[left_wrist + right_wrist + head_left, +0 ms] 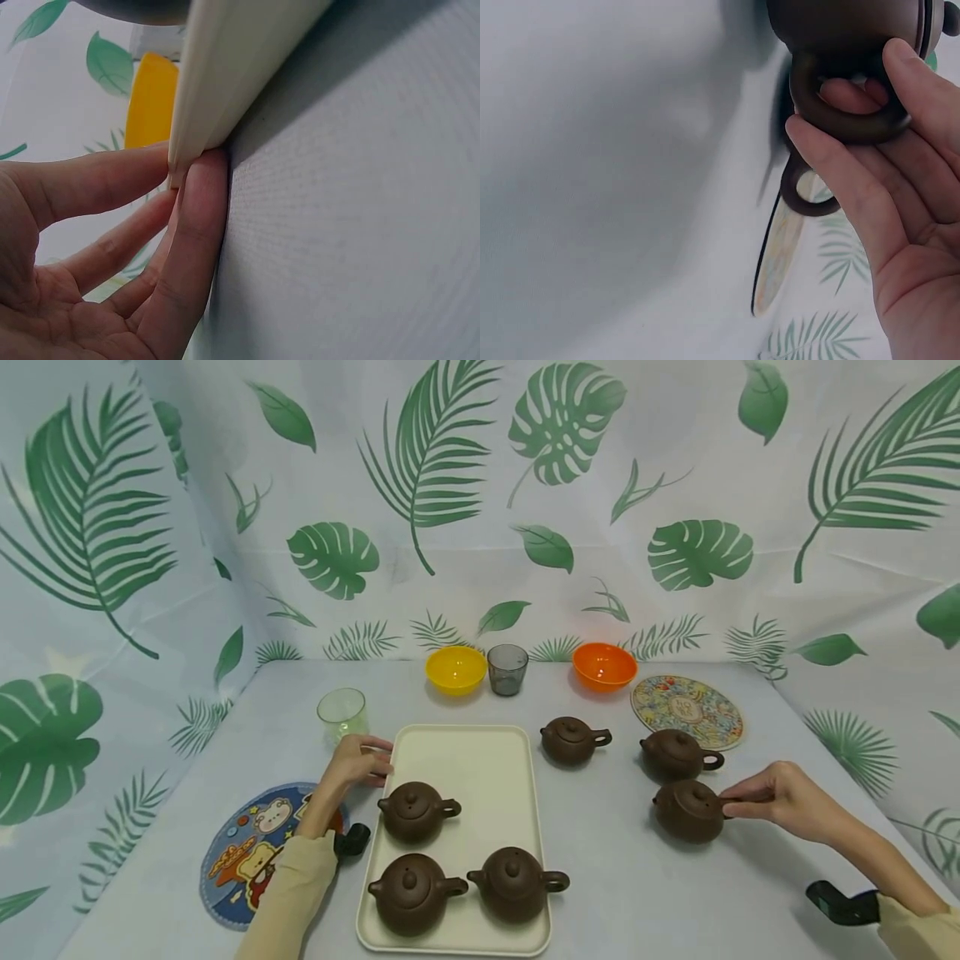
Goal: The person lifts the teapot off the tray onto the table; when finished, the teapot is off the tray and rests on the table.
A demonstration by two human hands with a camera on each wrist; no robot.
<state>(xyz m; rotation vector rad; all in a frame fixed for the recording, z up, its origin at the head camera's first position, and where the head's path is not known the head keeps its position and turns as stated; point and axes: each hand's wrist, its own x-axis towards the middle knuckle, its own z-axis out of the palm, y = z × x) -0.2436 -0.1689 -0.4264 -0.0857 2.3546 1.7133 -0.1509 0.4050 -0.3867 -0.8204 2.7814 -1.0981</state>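
Note:
My right hand point(780, 797) grips the handle of a brown teapot point(688, 812) to the right of the tray. In the right wrist view, the fingers go through and around the teapot handle point(847, 127). A shadow lies under the held teapot; how far it is off the table is hard to tell. My left hand point(358, 763) holds the left edge of a cream tray point(472, 752), fingertips pinching its rim point(196, 97) in the left wrist view. On the tray sit three brown teapots: one upper left point(414, 812), one lower left point(412, 895), one lower right point(512, 885).
Two more teapots stand right of the tray, one nearer point(570, 742) and one point(672, 756) beside a patterned round mat point(688, 710). Behind are a yellow bowl point(456, 672), a grey glass point(507, 670) and an orange bowl point(604, 667). A green glass point(343, 712) and blue mat point(232, 860) lie left.

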